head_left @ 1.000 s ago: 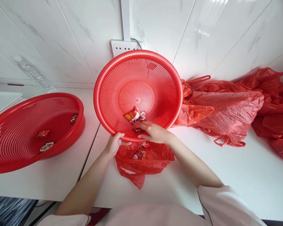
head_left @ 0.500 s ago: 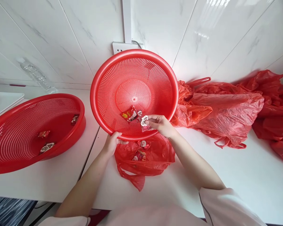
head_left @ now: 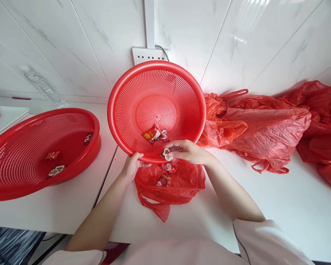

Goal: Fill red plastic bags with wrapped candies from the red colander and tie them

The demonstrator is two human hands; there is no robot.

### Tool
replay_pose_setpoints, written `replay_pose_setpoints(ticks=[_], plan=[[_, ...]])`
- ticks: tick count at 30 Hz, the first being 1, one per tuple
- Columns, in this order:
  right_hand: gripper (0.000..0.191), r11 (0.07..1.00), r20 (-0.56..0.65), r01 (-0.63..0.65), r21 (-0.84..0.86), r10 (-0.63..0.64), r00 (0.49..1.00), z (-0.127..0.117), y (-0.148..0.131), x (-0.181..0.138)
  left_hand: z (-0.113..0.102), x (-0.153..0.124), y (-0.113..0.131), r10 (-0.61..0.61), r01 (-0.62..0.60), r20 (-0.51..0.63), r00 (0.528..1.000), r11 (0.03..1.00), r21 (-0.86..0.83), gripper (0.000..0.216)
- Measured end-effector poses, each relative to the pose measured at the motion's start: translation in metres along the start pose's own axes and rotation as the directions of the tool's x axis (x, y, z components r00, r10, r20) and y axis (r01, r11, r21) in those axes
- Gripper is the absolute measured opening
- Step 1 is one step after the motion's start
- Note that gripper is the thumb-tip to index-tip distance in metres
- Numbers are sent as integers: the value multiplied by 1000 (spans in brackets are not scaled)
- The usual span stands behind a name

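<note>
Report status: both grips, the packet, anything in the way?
Left grip on tilted red basket. Right grip pinching packet at basket's near rim. Basket hides red bag's far side; two more packets inside basket.

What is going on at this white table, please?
A person's left hand grips the rim of a tilted red basket. The right hand holds a small packet at its near edge, by a red plastic bag where other packets show. More lie in this basket, and three in a second basket at left.
</note>
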State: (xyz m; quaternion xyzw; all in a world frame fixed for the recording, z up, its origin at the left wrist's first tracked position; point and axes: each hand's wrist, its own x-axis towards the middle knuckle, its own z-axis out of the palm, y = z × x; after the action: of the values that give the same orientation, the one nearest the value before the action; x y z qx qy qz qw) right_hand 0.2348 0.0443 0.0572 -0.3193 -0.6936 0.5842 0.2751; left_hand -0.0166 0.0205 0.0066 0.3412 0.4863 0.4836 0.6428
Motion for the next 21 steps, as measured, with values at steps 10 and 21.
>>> replay_pose_setpoints(ticks=[10, 21], plan=[[41, 726, -271, 26, -688, -290, 918, 8, 27, 16, 16, -12, 2, -54, 55, 64, 997, 998, -17, 31], [52, 395, -216, -54, -917, -379, 900, 17, 40, 27, 36, -33, -17, -79, 75, 118, 990, 996, 39, 23]])
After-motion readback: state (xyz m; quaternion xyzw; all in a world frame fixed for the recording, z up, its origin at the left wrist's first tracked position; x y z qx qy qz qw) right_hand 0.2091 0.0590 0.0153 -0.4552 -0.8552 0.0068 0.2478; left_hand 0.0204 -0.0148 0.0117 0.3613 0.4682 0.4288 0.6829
